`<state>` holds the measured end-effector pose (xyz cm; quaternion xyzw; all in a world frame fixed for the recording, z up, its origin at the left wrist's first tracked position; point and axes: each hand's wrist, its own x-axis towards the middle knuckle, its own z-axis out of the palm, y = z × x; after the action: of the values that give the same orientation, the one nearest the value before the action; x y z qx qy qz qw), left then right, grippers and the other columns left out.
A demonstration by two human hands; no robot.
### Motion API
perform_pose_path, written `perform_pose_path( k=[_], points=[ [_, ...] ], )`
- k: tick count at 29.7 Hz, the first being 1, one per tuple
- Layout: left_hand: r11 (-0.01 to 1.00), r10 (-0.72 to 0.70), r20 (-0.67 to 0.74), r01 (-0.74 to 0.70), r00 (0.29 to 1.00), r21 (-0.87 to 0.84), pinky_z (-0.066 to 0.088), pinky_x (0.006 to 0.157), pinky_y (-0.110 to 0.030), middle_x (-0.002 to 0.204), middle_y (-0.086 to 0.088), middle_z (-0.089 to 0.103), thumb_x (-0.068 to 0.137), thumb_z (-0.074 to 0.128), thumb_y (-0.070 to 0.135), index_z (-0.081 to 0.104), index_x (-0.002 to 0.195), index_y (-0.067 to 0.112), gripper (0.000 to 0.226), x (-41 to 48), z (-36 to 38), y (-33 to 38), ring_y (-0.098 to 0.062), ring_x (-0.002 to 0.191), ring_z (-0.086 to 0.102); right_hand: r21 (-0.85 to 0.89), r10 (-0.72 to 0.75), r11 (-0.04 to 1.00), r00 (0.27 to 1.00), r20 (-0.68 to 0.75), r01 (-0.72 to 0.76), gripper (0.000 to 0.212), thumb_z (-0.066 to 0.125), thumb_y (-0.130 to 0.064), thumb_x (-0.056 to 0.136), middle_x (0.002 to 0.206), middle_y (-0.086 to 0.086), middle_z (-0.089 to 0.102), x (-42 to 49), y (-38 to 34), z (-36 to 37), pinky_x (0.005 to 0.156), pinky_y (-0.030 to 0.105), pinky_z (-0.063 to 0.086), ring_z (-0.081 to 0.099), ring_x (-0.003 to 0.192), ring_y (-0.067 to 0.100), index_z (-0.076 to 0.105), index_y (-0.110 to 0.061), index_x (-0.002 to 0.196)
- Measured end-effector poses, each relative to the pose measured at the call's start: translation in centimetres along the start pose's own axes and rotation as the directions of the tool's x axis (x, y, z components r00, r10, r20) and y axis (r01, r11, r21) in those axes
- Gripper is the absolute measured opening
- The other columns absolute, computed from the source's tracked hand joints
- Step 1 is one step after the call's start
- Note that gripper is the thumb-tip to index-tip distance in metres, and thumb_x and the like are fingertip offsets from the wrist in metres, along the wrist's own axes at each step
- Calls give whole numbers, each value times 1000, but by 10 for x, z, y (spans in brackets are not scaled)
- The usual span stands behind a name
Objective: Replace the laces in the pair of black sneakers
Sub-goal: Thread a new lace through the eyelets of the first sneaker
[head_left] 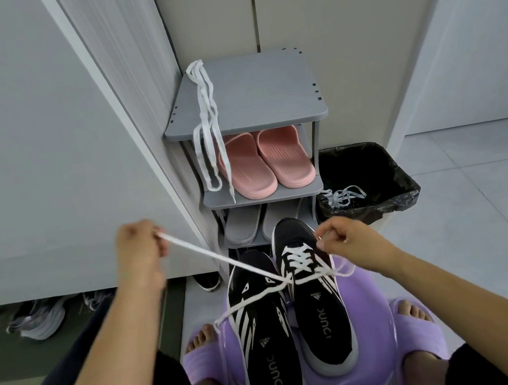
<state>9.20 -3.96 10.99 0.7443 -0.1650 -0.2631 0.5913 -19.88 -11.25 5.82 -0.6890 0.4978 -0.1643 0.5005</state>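
Two black sneakers with white stripes rest side by side on a purple plastic stool point(377, 353) between my feet. The right sneaker point(316, 297) carries a white lace point(300, 262) crossed through its eyelets. The left sneaker point(266, 345) shows no lace in its eyelets. My left hand point(139, 248) grips one end of that lace and holds it taut up and to the left. My right hand point(339, 236) pinches the other end beside the right sneaker's toe. A loose length of the lace trails over the left sneaker.
A grey shoe rack point(249, 96) stands ahead with a spare white lace point(207, 127) draped over its top, pink slippers point(266, 161) and grey slippers point(244, 226) below. A black-lined bin point(370, 177) at the right holds another white lace point(343, 195). More shoes point(36, 318) lie at the left under a cabinet.
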Motion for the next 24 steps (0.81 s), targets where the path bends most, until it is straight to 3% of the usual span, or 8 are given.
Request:
perform_pose_path(
  k=[3,5,8,10,14,16,21,24],
  points=[
    [876,324,-134,-244,936,415,41,61,-30,78,-10,47,85,47,5,48,90,7,6,15,-20,1,-23,71,46,138,54,989,995,-81,-42,13,56,-5,88,72,1,63,1,0,-1,86,35,46,56,75,17,58,-16,93],
    [541,497,211,-491,841,683,45,74,-39,85,-9,56,85,53,7,58,90,10,8,-3,-5,-13,-27,79,53,99,93,991,994,-63,-87,11,56,-6,88,76,1,65,1,4,0,84,33,46,57,80,19,58,-17,92],
    [398,254,768,-788,587,470,41,91,-36,101,1,62,89,59,24,66,101,18,16,-61,34,-44,-18,98,55,-25,137,990,990,23,-136,10,58,-11,88,81,2,63,-2,11,6,79,29,45,59,81,19,59,-21,84],
    [341,96,875,-842,475,419,32,97,-32,113,6,58,90,55,34,59,115,23,27,-88,53,-59,-14,110,48,-115,135,986,987,87,-124,8,58,-12,88,82,-2,63,-3,12,9,75,28,46,60,79,19,59,-20,85],
    [125,135,882,-891,452,437,25,93,-27,113,8,57,94,46,36,58,109,23,23,-89,61,-64,-13,110,46,-196,71,980,966,249,-21,17,61,-11,84,95,-6,62,-6,4,1,74,18,44,56,85,9,61,-18,100],
    [171,138,884,-890,447,423,25,92,-26,104,8,59,93,47,32,57,102,22,17,-86,58,-61,-12,103,49,-344,-10,931,950,312,123,22,62,-11,82,97,-11,57,-6,2,-2,75,11,40,52,89,6,61,-19,103],
    [175,166,880,-892,445,418,27,88,-23,73,11,46,87,49,22,42,80,23,10,-81,48,-42,-11,76,46,-663,-239,639,920,310,389,17,58,-19,81,92,-12,54,-9,6,8,76,21,23,43,90,6,60,-23,98],
    [34,153,824,-836,546,548,29,92,-25,70,10,47,87,50,21,38,75,26,17,-60,28,-19,-11,74,48,-801,-365,428,891,270,418,20,79,-31,57,71,-11,59,-6,11,8,69,25,36,58,71,11,64,-29,70]
  ],
)
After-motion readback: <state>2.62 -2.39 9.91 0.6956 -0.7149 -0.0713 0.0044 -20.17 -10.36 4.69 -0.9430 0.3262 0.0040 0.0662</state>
